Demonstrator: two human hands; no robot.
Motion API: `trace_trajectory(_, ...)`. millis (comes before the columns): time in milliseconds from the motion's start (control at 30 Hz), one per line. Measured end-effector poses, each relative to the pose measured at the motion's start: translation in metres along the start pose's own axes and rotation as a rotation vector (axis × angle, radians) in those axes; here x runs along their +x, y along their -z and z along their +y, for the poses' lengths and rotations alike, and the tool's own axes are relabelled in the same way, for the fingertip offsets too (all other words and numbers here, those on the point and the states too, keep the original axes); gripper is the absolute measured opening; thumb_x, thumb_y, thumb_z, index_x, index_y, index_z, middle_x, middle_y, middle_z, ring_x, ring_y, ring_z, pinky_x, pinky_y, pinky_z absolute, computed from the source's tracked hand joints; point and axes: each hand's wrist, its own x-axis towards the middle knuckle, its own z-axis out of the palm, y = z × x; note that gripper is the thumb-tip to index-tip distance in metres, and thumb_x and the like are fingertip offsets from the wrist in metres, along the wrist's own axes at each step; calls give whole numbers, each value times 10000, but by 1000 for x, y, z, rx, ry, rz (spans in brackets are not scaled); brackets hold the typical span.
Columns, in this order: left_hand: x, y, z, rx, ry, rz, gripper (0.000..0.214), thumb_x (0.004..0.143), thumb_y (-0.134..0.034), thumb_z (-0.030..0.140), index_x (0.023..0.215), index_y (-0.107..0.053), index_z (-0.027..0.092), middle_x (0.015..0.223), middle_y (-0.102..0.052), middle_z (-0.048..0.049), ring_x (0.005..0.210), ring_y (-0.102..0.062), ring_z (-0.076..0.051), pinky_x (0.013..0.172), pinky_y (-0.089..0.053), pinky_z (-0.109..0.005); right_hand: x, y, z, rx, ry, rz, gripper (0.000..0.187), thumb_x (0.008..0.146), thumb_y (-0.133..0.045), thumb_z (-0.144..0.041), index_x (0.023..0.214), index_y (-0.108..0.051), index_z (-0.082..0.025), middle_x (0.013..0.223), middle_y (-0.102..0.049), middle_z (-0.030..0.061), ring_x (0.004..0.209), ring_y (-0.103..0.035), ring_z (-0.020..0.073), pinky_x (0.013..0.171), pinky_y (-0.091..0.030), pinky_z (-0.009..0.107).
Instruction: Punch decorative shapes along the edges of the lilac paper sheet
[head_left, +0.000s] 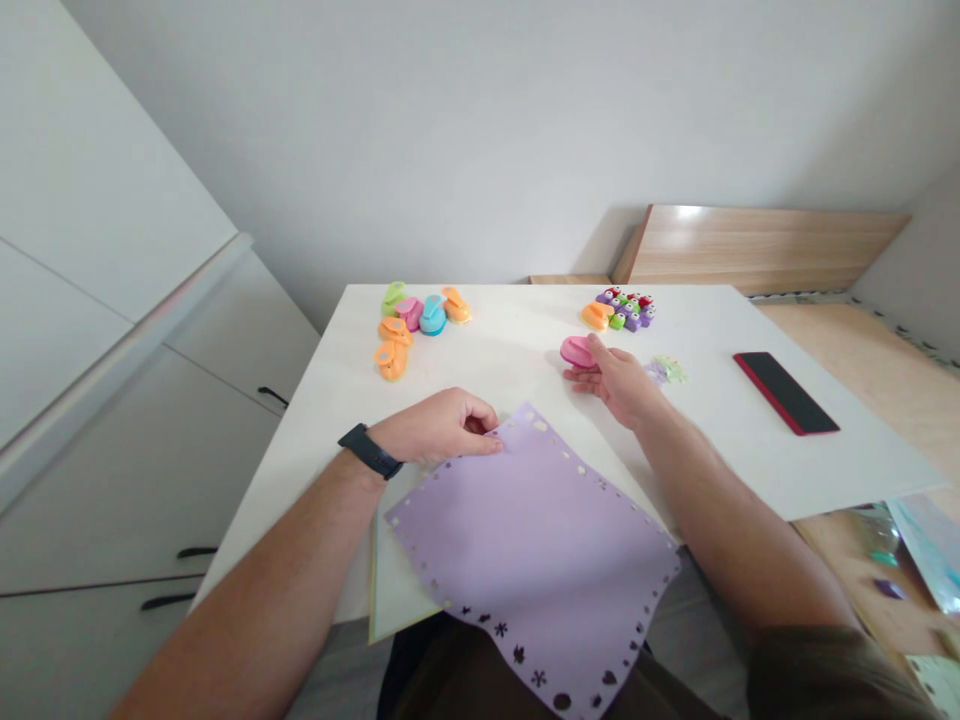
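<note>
A purple sheet of paper (532,530) with small shapes punched along its edges lies tilted across the table's front edge, its near corner hanging over the person's lap. My left hand (450,425), with a dark watch on the wrist, pinches the sheet's upper left edge between thumb and fingers. To the right and farther back, my right hand (615,378) grips a pink craft punch (577,351) above the table, apart from the sheet. Just right of that hand lies a small pile of green and purple paper cutouts (667,370).
At the back left stand several craft punches, among them a blue punch (433,315) and an orange punch (391,361). Another orange punch (597,317) sits beside small colourful punches (630,308). A black and red slab (785,392) lies at right. A pale yellow-edged sheet (397,580) is under the purple one.
</note>
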Motion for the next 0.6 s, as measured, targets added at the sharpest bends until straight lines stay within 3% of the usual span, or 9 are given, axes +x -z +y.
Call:
trace_trajectory(167, 0, 0, 0, 21, -16, 12, 378, 854, -707, 537, 839, -726, 159, 691, -608, 10, 626, -513, -124, 552, -340, -236, 16, 31, -8, -191, 54, 197, 389, 919, -737, -530, 911, -663, -149, 842, -759, 110, 627, -718, 172, 408, -510, 228)
trace_trajectory(333, -1, 1, 1, 32, -16, 21, 405, 846, -705, 568, 844, -721, 164, 699, -606, 9, 633, -509, -129, 557, -340, -237, 24, 52, -14, -272, 53, 326, 395, 906, -750, -527, 901, -665, -141, 701, -718, 74, 536, -673, 145, 354, -417, 198)
trace_trajectory(500, 0, 1, 2, 48, -21, 47, 416, 834, -709, 583, 827, -699, 168, 694, -587, 17, 632, -494, -128, 560, -339, -237, 30, 62, -17, -283, 133, 452, 458, 901, -712, -610, 986, -645, -165, 760, -726, 68, 597, -681, 147, 373, -444, 201)
trace_trajectory(600, 1, 1, 1, 62, -29, 48, 420, 843, -700, 587, 817, -681, 168, 705, -582, 18, 637, -492, -127, 565, -340, -238, 31, 60, -17, -231, 175, 445, 515, 912, -659, -675, 959, -635, -162, 825, -729, 79, 654, -705, 152, 397, -491, 206)
